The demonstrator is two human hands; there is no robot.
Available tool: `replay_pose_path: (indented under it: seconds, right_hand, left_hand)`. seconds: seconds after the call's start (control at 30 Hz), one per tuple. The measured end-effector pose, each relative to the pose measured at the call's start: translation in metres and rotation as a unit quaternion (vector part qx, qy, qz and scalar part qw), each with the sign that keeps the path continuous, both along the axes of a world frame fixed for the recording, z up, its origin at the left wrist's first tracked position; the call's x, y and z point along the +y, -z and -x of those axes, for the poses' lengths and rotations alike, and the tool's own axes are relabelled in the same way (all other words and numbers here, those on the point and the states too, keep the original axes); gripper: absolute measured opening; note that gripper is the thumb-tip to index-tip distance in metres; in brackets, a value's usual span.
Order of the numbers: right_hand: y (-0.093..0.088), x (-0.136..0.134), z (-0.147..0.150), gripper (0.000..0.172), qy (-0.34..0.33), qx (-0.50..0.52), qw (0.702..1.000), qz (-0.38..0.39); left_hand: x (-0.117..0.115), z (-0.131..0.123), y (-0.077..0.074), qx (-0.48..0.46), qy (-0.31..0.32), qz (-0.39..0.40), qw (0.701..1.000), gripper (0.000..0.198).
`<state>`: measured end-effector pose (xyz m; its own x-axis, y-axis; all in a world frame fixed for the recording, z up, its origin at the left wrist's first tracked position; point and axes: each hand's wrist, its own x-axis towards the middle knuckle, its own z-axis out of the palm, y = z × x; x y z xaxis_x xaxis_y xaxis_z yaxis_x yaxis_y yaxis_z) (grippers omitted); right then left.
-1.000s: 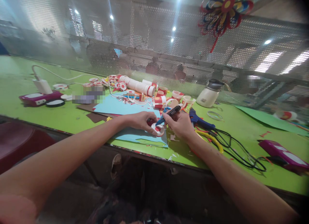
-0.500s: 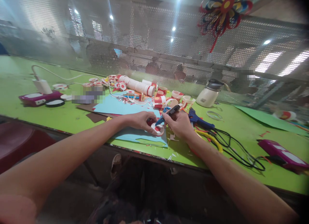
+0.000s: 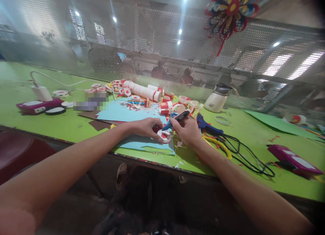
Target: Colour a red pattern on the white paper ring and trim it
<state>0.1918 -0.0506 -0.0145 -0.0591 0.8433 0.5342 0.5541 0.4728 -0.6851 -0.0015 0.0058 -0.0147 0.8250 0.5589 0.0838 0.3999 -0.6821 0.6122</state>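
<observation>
My left hand [image 3: 147, 126] pinches a small red-and-white paper ring [image 3: 164, 136] that rests on a light blue paper sheet [image 3: 142, 140] near the table's front edge. My right hand [image 3: 186, 130] is closed round a blue-and-black pen-like tool [image 3: 175, 119], held like a pen, its blue tip pointing down at the ring. Both forearms reach in from the bottom of the view.
On the green table [image 3: 63, 126] lie a blue glue gun [image 3: 207, 125] with black cords, yellow-handled scissors [image 3: 219, 145], red-and-white paper cups [image 3: 167, 106], a white jar [image 3: 215, 101], magenta boxes [image 3: 294, 157] at right and left. A perforated metal screen [image 3: 152, 42] rises behind.
Both hands stay on the ring and tool with hardly any motion; the view has shifted slightly, so everything sits a little lower-left.
</observation>
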Motion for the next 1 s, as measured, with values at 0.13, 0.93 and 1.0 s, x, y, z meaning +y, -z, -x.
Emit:
replay_pose_path:
  seconds: [0.13,0.93,1.0]
  right_hand:
    - [-0.0012,0.0012,-0.0021,0.036,0.020,0.076,0.997,-0.008]
    - [-0.0033,-0.0021,-0.0007,0.028,0.013,-0.013,1.000,-0.005]
    - [-0.0038,-0.0022,-0.0005,0.028,0.010,-0.017,1.000,-0.008]
  left_hand:
    - [0.0012,0.0008,0.0008,0.003,-0.008,0.004,1.000,0.050]
    - [0.0022,0.0005,0.0037,-0.023,0.006,0.016,1.000,0.048]
    - [0.0021,0.0004,0.0035,-0.023,0.004,0.017,1.000,0.047]
